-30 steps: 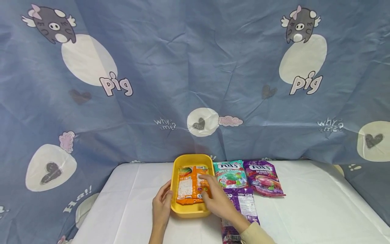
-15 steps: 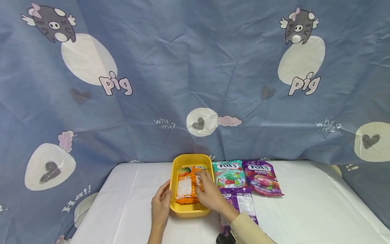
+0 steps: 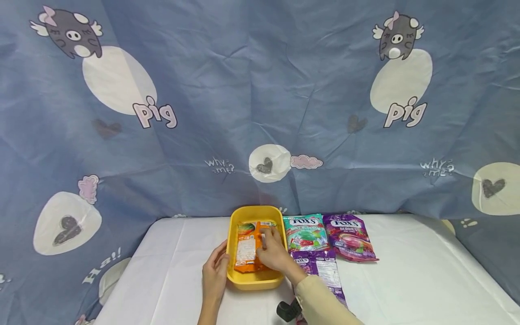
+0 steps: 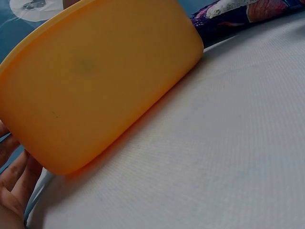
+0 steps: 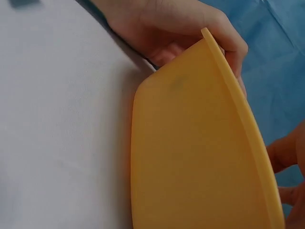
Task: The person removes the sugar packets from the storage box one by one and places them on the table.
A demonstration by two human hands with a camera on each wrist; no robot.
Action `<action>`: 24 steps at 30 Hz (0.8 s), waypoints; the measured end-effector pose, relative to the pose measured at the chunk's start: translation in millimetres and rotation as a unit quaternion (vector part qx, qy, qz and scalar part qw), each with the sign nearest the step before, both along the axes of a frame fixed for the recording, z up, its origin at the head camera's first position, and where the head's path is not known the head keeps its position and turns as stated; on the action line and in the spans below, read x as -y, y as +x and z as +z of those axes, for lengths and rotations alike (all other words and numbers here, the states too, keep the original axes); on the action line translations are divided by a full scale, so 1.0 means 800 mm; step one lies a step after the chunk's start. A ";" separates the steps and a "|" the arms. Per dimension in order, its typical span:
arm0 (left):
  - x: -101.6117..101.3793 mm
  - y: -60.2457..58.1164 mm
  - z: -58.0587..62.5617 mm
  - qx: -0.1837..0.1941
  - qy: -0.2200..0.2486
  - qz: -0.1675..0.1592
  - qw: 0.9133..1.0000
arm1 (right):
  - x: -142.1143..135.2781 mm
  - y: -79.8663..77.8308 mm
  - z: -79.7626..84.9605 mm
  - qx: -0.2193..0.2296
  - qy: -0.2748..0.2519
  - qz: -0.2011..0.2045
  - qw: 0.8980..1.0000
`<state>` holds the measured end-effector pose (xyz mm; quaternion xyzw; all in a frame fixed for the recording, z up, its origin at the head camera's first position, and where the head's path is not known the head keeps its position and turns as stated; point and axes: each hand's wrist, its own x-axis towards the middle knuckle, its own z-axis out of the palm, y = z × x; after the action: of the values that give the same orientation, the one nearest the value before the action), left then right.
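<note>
An orange candy bag [image 3: 246, 248] lies back side up in a yellow plastic tray [image 3: 253, 285]. My right hand [image 3: 274, 253] reaches over the tray's right rim and pinches the bag between bent fingers and thumb; the hand covers the bag's right part. My left hand [image 3: 215, 271] rests its fingers along the tray's left side, with the thumb near the rim. From the left wrist, the fingers [image 4: 16, 174] show against the end of the yellow tray wall [image 4: 109, 86]. In the right wrist view, two right-hand fingers [image 5: 285, 151] extend beyond the rim.
Right of the tray lie a green Fox's mint candy bag [image 3: 304, 232] and a purple Fox's berries bag [image 3: 350, 237]. Another purple bag [image 3: 329, 273] lies nearer, partly under the right forearm. A black device [image 3: 287, 311] shows beneath the sleeve. A blue printed cloth [image 3: 195, 189] hangs behind.
My right hand has shifted left over the orange bag, and its fingers have drawn closer together. The black device has come into view under the right forearm. My left hand stays put.
</note>
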<state>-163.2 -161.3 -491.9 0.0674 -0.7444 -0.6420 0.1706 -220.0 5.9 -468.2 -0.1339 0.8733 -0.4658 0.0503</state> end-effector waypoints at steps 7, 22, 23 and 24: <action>0.005 -0.015 -0.026 -0.010 0.003 0.004 1.000 | 0.008 0.000 -0.004 0.004 0.012 -0.032 0.999; 0.004 -0.015 -0.029 0.010 0.010 0.006 1.000 | 0.009 0.000 -0.007 -0.009 0.033 -0.024 0.999; 0.003 -0.012 -0.022 0.012 0.009 0.006 1.000 | 0.009 -0.001 -0.006 -0.004 0.029 -0.026 0.999; 0.003 -0.012 -0.021 0.013 0.009 0.005 1.000 | 0.009 -0.001 -0.006 -0.001 0.023 -0.028 0.999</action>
<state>-173.0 -163.5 -508.7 0.0814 -0.7402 -0.6471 0.1633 -220.8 -1.1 -472.9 -0.1082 0.8871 -0.4470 0.0395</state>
